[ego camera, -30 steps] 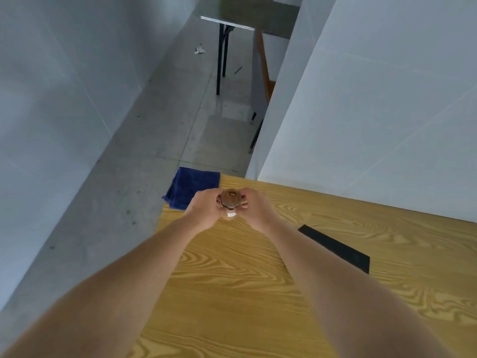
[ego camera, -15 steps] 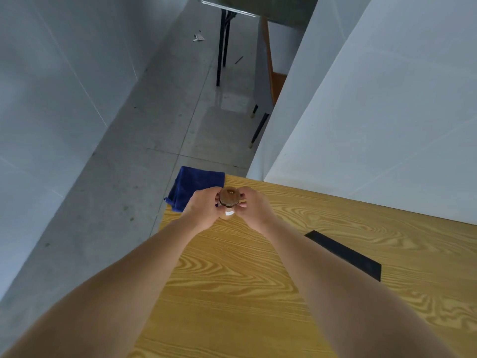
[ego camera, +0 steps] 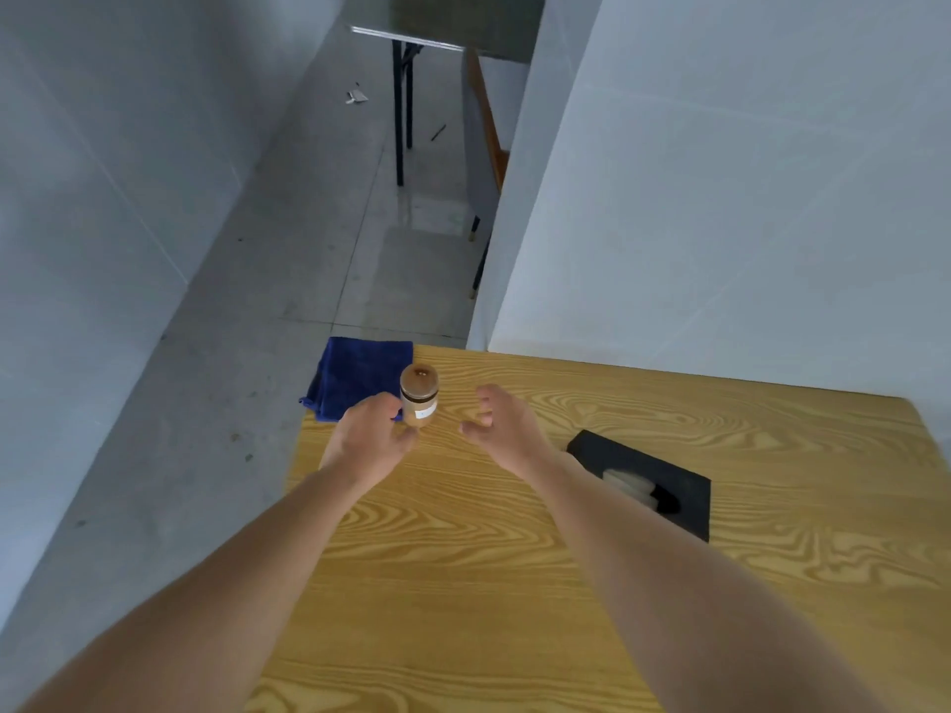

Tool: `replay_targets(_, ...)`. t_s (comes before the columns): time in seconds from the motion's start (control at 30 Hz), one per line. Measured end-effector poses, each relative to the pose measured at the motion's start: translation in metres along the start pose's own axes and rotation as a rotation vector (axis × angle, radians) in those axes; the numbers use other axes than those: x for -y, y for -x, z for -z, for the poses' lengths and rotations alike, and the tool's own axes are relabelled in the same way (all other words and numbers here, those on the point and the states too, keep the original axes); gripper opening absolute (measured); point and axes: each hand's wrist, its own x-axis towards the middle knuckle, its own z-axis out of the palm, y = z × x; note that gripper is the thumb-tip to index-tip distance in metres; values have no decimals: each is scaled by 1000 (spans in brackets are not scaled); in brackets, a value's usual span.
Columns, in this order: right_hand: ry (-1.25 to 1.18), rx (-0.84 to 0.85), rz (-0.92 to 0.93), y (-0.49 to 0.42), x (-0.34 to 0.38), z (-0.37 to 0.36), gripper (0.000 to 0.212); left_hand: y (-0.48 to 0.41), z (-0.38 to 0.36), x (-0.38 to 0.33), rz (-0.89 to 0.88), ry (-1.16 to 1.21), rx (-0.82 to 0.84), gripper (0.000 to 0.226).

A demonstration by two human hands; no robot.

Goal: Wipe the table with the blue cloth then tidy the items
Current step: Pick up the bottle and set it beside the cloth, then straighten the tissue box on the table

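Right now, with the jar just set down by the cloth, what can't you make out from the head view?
- Jar: label print too small, blurred.
- Left hand: fingertips by the jar's base; contact unclear.
- Blue cloth: near corner hidden behind left hand and jar.
- Black tray: pale contents blurred; near end behind the right forearm.
- Table: cut off by frame bottom and right.

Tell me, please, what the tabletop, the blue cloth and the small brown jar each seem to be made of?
Tabletop: wood or wood-look laminate, smooth and yellowish, with bold printed-looking grain swirls; which one is unclear. Blue cloth: soft matte fabric, probably microfibre or terry, folded and drooping over the table's corner. Small brown jar: amber glass or plastic, slightly glossy, with a white label; the blur leaves it open.
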Motion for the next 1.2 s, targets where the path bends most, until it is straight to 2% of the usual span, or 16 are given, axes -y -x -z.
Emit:
replay_targets(0.27,111,-61,-140,76,-84,66,81,36,-67,-80,-84,-65,240,77)
replay_targets(0.4,120,-117,-262,114,-139,96,87,48,-113,-120,-115,-87,330,96)
replay_targets(0.5,123,-118,-313,136,-180,111,88,52,-139,-138,-126,-94,361,95)
replay_targets(0.67,161,-121,-381,156,-231,121,95,52,-164,-153,-170,-53,364,74)
replay_targets(1.0,-7,-99,-384,151,-269,103,90,47,-189,-147,-95,-35,400,79)
replay_targets(1.2,-139,-103,-360,148,-274,99,84,51,-196,-149,-62,77,356,76)
